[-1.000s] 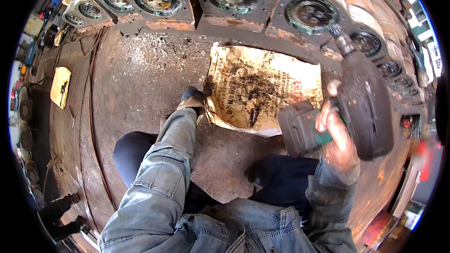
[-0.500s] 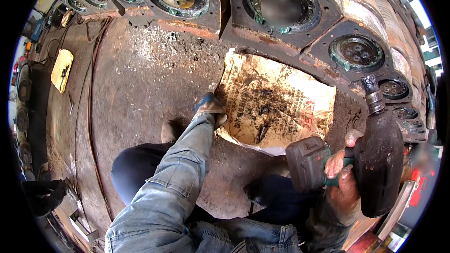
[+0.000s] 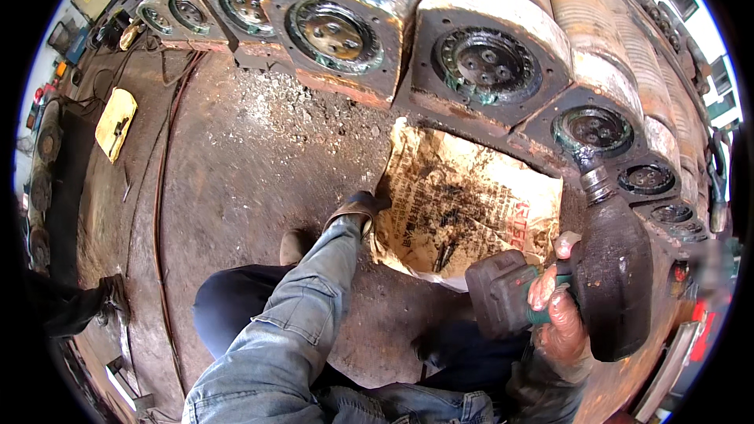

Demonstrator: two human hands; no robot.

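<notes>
Left to right: yellow pad (image 3: 115, 122) at the floor's left edge; left hand (image 3: 360, 209), gloved, planted on the stained sheet (image 3: 463, 204) as a brace, finger spread unclear; right hand (image 3: 559, 310) wrapped around a cordless impact wrench (image 3: 585, 286), nose aimed at the rusty housings (image 3: 487, 63) along the far edge.

Far: rusted, rough cast-metal housings (image 3: 345, 31). Centre: stained, crumpled paper sheet (image 3: 463, 204) on gritty concrete floor (image 3: 236, 157). Right: matt black plastic power tool (image 3: 613, 275); left sleeve (image 3: 290, 322) was faded denim cloth.
</notes>
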